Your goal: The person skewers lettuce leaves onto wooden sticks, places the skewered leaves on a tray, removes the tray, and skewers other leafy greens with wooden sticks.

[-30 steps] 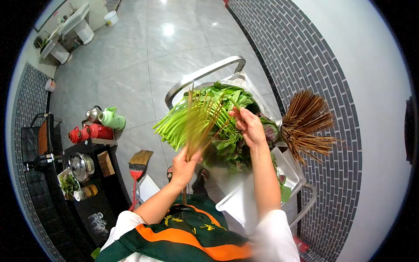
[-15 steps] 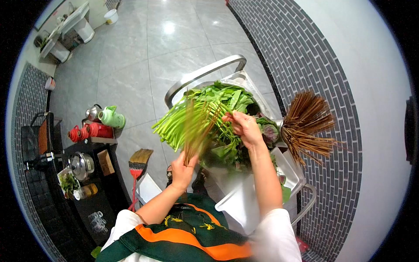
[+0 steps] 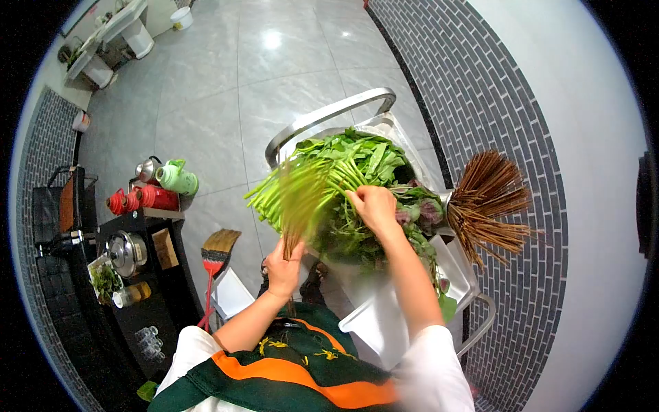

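My left hand [image 3: 283, 268] is closed round a bundle of thin brown sticks [image 3: 289, 247], whose upper ends are blurred by motion. Behind them spreads a heap of green vegetable stems [image 3: 264, 194], with broad green leaves [image 3: 374, 154] on its far side. My right hand [image 3: 374, 209] is closed over the heap, its thumb and fingers at some of the stems; the fingertips are partly hidden. Beside it lie purple-green leaves [image 3: 429, 213]. A thick bunch of brown sticks [image 3: 491, 199] stands out to the right.
A metal-railed cart [image 3: 329, 113] carries the vegetables, with a white tray [image 3: 381, 323] at its near side. To the left are a red-handled brush [image 3: 215, 257], a black table [image 3: 171, 295], red thermoses [image 3: 154, 197] and a green thermos [image 3: 178, 180]. A brick-patterned wall [image 3: 522, 137] runs along the right.
My right hand has moved down and left from a raised pinch onto the stems. The sticks in my left hand have swung slightly left. The view has shifted slightly.
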`<state>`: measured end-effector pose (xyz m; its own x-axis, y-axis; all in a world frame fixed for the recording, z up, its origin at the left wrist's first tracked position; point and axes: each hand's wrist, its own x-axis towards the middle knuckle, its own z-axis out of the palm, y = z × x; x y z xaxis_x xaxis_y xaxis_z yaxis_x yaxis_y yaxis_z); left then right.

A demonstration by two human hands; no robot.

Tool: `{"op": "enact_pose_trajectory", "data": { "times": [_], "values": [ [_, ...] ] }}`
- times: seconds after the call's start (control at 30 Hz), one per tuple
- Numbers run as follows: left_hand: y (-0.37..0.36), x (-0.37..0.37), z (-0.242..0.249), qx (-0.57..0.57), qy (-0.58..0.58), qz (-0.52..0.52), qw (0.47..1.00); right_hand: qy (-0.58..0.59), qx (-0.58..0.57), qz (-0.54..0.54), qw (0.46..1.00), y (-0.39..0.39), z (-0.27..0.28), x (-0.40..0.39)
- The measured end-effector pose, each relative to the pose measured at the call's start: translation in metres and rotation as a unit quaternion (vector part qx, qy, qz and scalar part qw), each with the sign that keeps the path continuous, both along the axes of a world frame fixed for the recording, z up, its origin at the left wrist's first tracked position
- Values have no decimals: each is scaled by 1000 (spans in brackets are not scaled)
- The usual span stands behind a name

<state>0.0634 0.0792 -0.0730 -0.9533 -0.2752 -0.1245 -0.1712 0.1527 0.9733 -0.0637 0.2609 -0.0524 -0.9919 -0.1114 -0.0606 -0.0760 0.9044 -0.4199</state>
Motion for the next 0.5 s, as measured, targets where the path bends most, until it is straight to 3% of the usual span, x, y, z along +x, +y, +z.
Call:
{"op": "enact_pose_trajectory", "data": {
  "times": [0.1, 0.23, 0.37, 0.43, 0.5],
  "values": [
    [-5, 9, -7, 9, -28, 12, 999, -55, 119, 17, 991, -11, -2, -11],
    [-10, 10, 2, 9, -57, 18, 998, -26, 135, -5, 990, -20, -20, -8],
    [-16, 12, -1, 13, -39, 12, 999, 47, 62, -29, 997, -17, -11, -4],
    [-17, 13, 11, -2, -28, -3, 1000, -42, -177, -15, 983, -6, 8, -2],
    [-17, 16, 14, -16, -21, -20, 999, -114, -315, 24, 942, 7, 23, -2]
  ]
}}
